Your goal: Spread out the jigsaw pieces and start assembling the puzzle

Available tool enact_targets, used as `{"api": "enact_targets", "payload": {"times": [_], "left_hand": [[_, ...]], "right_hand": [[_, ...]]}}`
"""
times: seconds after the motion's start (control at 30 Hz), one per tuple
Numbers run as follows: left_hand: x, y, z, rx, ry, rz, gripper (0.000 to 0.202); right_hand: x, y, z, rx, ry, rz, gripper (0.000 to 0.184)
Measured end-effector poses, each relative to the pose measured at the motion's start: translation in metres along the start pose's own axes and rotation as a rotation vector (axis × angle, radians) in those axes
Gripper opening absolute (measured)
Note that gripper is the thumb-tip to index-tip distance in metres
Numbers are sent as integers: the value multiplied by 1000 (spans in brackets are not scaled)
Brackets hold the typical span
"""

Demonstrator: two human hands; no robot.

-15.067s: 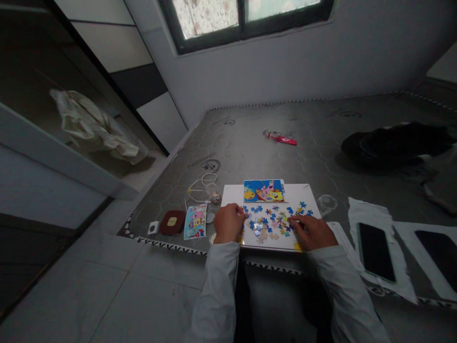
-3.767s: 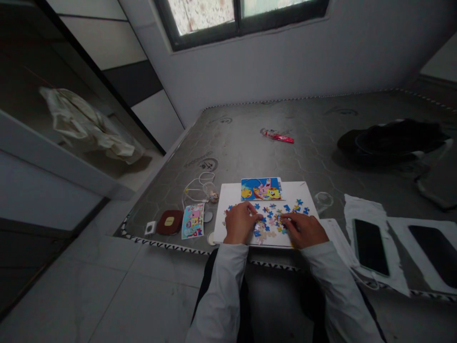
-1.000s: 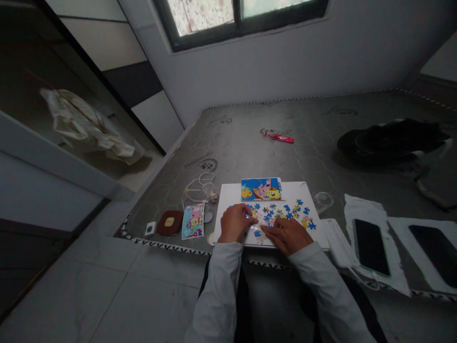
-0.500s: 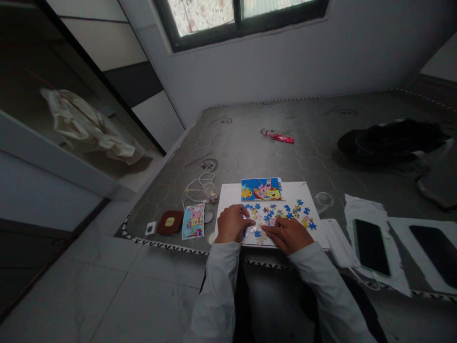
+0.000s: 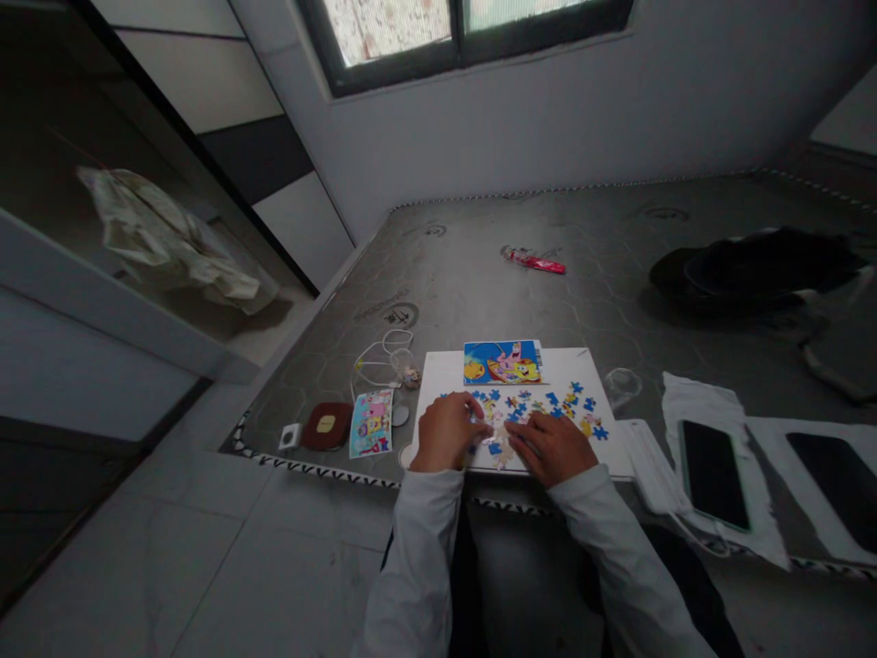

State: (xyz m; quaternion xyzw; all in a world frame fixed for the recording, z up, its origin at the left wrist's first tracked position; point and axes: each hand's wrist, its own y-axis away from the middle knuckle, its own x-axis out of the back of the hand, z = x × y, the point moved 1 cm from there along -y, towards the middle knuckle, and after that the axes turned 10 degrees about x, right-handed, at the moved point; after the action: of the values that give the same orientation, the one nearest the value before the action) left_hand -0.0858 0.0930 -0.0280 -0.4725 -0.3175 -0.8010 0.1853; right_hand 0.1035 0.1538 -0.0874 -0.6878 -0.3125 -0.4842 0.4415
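Loose jigsaw puzzle pieces (image 5: 552,399) in blue, yellow and pink lie over a white board (image 5: 438,367). My left hand (image 5: 445,431) is curled over the board's left half, thumb and fingers closed around a puzzle piece that is mostly hidden. Close by on the right, my right hand (image 5: 556,448) pinches a puzzle piece with its fingertips, near a pale cluster of pieces (image 5: 503,450) between the hands. Behind the pieces lies a cartoon picture card (image 5: 502,363) on the board.
Left of the board are a small cartoon sheet (image 5: 371,423), a brown case (image 5: 326,427), a white cube (image 5: 290,437) and a coiled cable (image 5: 374,364). To the right lie a white power bank (image 5: 650,468) and two phones (image 5: 714,475). A red-handled item (image 5: 538,263) and black cap (image 5: 719,274) lie farther back.
My right hand has shifted slightly left, its fingertips nearer the left hand. My left hand stays almost in place, its thumb a little farther right.
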Motion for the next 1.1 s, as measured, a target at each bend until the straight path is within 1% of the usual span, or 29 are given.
{"api": "enact_targets", "payload": {"times": [0.17, 0.33, 0.47, 0.6, 0.73, 0.87, 0.97, 1.1], "left_hand": [[2, 9, 4, -60, -115, -102, 26], [-2, 13, 8, -116, -189, -98, 29], [-3, 13, 9, -108, -204, -90, 27], [-2, 12, 9, -86, -204, -89, 24], [-1, 12, 7, -73, -188, -99, 23], [-2, 10, 4, -74, -171, -86, 25], [-3, 10, 4, -71, -175, -78, 23], [-3, 10, 5, -74, -173, -67, 22]], "right_hand": [[-5, -3, -5, -33, -11, 36, 24], [-11, -6, -9, -48, 10, 58, 21], [-12, -5, -8, -40, 5, 75, 21], [-8, -1, -2, 17, -71, 55, 22], [-4, 3, 7, 108, -153, -24, 24], [-5, 4, 11, 132, -181, -83, 26], [-6, 3, 11, 165, -177, -92, 26], [-7, 3, 11, 189, -147, -64, 20]]}}
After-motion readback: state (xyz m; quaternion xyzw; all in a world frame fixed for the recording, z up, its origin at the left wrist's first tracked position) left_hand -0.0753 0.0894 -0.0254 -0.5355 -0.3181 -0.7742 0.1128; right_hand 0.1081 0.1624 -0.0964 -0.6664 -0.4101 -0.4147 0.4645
